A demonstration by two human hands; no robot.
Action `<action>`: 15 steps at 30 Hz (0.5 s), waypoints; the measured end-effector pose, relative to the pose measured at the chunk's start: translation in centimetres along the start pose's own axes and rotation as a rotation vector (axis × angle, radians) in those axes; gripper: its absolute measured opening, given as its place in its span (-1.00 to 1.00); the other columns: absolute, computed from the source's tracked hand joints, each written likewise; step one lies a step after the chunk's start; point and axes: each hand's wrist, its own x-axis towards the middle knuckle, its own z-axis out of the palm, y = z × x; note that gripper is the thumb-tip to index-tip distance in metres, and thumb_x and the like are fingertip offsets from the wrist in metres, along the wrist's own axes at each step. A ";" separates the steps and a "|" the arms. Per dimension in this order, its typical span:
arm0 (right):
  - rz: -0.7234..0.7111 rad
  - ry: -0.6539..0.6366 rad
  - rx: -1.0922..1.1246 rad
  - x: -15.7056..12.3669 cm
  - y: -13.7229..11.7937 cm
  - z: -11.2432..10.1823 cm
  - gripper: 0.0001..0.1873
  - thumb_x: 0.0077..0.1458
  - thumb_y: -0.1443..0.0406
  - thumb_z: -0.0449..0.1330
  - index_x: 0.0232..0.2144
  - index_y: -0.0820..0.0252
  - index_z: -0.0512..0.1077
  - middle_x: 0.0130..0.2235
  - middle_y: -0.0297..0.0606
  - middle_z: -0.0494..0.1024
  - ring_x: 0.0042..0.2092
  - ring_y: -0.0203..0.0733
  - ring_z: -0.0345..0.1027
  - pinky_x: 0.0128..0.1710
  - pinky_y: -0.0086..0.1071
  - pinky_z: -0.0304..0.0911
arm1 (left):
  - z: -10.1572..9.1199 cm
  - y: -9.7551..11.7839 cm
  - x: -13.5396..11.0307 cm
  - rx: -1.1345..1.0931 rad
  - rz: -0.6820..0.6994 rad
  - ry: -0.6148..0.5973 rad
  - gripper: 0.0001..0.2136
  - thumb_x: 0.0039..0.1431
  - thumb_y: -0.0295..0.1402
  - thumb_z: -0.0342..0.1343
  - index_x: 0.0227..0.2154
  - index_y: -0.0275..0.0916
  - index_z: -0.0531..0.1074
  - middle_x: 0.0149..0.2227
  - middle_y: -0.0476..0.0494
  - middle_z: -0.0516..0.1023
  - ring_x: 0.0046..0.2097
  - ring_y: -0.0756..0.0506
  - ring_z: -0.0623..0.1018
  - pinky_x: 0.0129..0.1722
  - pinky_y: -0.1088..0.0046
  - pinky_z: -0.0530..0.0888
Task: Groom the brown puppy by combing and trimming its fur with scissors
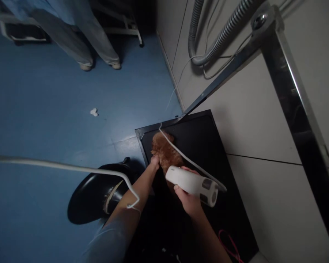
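Note:
A small brown curly-haired dog (164, 151) stands on a black table top (205, 142). My left hand (155, 161) rests on the dog's near side, its fingers buried in the fur. In my right hand (188, 195) I hold a white electric clipper (193, 184), its front end against the dog's back. A thin white leash (192, 160) runs from the dog's far side over its body toward the clipper.
A chrome post (293, 95) and arm rise at the table's right by a white tiled wall. Grey hoses (219, 36) hang on the wall. A black stool (95, 193) stands left on the blue floor. Another person's legs (79, 40) are at top left. A red cord (230, 244) lies on the table.

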 end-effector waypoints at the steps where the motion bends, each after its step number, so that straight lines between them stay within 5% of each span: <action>1: 0.010 0.068 0.028 0.0 0.1 -0.4 -0.40 -0.03 0.32 0.29 0.07 0.09 0.22 0.12 -0.10 0.40 0.11 -0.01 0.36 0.10 -0.03 0.32 | -0.3 0.6 -0.2 -0.034 -0.017 0.014 -0.90 0.10 -0.39 0.16 -0.33 -0.30 0.46 -0.35 -0.17 0.59 -0.15 -0.17 0.61 0.04 0.18 0.46; 5: 0.066 0.235 0.085 1.7 1.6 -2.5 -0.43 -0.04 0.25 0.29 0.02 0.10 0.22 0.05 -0.10 0.44 0.03 0.00 0.39 0.03 0.02 0.35 | -2.7 0.9 -2.4 -0.214 -0.082 -0.101 -0.83 0.18 -0.33 0.04 -0.34 -0.27 0.50 -0.39 -0.16 0.59 -0.25 -0.12 0.62 0.02 0.26 0.49; 8: 0.139 0.271 0.051 3.0 3.0 -4.1 -0.47 -0.09 0.21 0.30 -0.04 0.14 0.31 -0.03 -0.14 0.48 -0.04 -0.01 0.41 0.04 0.07 0.33 | -3.6 -2.4 -4.7 -0.432 -0.184 -0.131 -0.64 0.32 -0.23 -0.20 -0.36 -0.22 0.48 -0.45 -0.12 0.58 -0.32 -0.08 0.61 0.01 0.28 0.50; 12: 0.185 0.230 0.048 1.7 3.4 -5.2 -0.45 -0.07 0.23 0.29 0.01 0.11 0.29 -0.01 -0.16 0.47 -0.05 -0.05 0.42 -0.01 -0.01 0.37 | -1.5 -7.8 -6.7 -0.335 -0.409 -0.246 -0.62 0.29 -0.08 -0.11 -0.17 -0.22 0.50 -0.18 -0.23 0.63 -0.07 -0.18 0.60 0.09 0.17 0.46; 15: 0.187 0.279 -0.038 -0.2 3.4 -5.7 -0.44 -0.06 0.25 0.30 0.02 0.12 0.29 0.02 -0.13 0.46 -0.04 -0.04 0.41 0.01 -0.02 0.36 | 0.9 -8.1 -6.7 -0.462 -0.278 -0.372 -0.44 0.29 0.11 -0.27 -0.08 -0.18 0.48 0.00 -0.20 0.57 0.08 -0.19 0.52 0.14 0.14 0.43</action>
